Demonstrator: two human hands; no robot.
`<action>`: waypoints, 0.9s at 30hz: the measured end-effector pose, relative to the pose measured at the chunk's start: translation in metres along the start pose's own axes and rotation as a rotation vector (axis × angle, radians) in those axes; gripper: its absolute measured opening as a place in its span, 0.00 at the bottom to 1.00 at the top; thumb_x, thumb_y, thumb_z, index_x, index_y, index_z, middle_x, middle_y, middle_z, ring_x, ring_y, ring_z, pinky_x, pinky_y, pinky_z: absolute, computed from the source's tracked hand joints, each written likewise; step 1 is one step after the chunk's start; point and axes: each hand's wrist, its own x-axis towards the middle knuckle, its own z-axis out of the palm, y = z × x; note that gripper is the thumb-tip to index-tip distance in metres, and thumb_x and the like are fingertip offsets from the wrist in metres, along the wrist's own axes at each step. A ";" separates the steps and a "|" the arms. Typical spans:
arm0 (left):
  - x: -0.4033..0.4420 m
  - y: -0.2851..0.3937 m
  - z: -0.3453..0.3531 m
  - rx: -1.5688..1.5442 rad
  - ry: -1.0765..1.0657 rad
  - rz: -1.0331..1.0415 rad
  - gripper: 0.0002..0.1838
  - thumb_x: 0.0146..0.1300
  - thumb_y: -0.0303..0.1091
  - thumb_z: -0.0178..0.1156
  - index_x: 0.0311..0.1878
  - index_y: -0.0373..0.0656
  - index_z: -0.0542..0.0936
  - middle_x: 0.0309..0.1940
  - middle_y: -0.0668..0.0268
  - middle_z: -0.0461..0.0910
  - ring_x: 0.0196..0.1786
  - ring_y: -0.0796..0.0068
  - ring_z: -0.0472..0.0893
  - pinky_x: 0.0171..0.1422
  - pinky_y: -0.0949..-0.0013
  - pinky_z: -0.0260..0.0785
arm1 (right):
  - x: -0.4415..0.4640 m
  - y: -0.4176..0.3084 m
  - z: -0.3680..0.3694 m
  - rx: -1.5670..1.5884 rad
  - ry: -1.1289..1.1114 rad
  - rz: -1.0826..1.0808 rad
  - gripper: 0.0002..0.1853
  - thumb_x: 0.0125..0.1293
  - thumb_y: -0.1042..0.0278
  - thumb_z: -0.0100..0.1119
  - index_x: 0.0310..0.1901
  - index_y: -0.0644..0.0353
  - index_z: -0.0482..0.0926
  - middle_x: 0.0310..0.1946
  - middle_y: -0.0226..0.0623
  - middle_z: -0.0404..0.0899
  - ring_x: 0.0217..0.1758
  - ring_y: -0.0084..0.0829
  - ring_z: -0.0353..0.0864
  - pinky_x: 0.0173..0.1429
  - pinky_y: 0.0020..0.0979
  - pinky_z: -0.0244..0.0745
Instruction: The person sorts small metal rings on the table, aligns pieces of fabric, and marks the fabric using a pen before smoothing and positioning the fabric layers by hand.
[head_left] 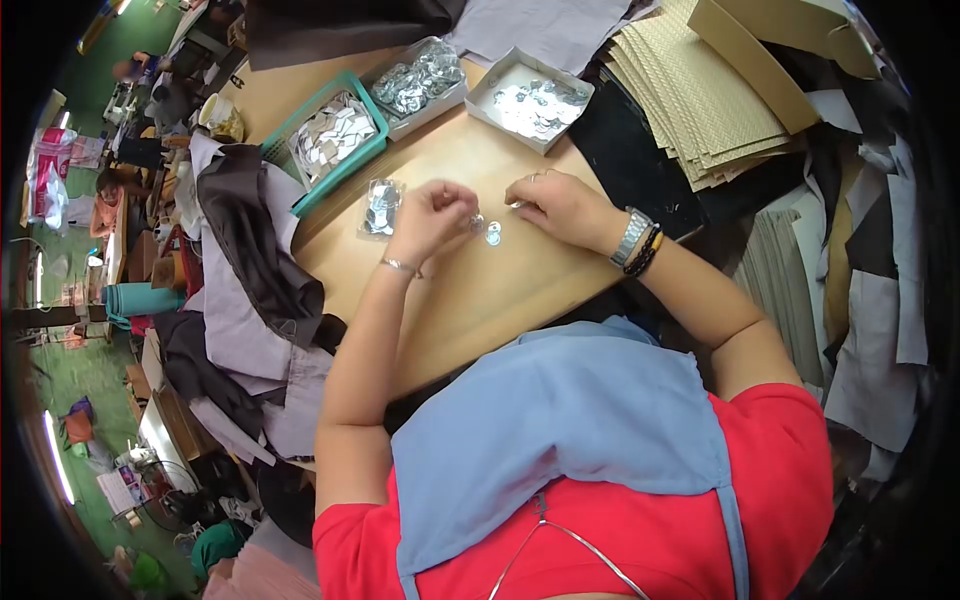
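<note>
Over the wooden table (420, 330), my left hand (436, 216) is closed, with thumb and fingers pinched together. Just beside its fingertips is a small shiny round piece (477, 223); I cannot tell whether it is gripped. Another shiny round piece (493, 234) lies on the wood between the hands. My right hand (566, 207) is closed too, its thumb and forefinger pinching something small and shiny that is mostly hidden. Left of my left hand lies a clear plastic packet (381, 209) of shiny pieces.
Beyond the hands stand a green basket (283, 147) of pale flat pieces, a box (425, 122) of shiny packets and a white box (541, 143) of shiny discs. Textured gold sheets (690, 110) are stacked at right. Dark cloth (245, 215) hangs over the left edge.
</note>
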 end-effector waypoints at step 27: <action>-0.045 0.014 0.037 1.218 0.203 0.575 0.25 0.60 0.43 0.67 0.60 0.46 0.77 0.60 0.52 0.75 0.64 0.52 0.73 0.64 0.55 0.69 | 0.051 0.031 -0.054 -0.161 0.372 -0.001 0.06 0.62 0.75 0.60 0.40 0.60 0.81 0.37 0.45 0.82 0.43 0.47 0.81 0.48 0.41 0.77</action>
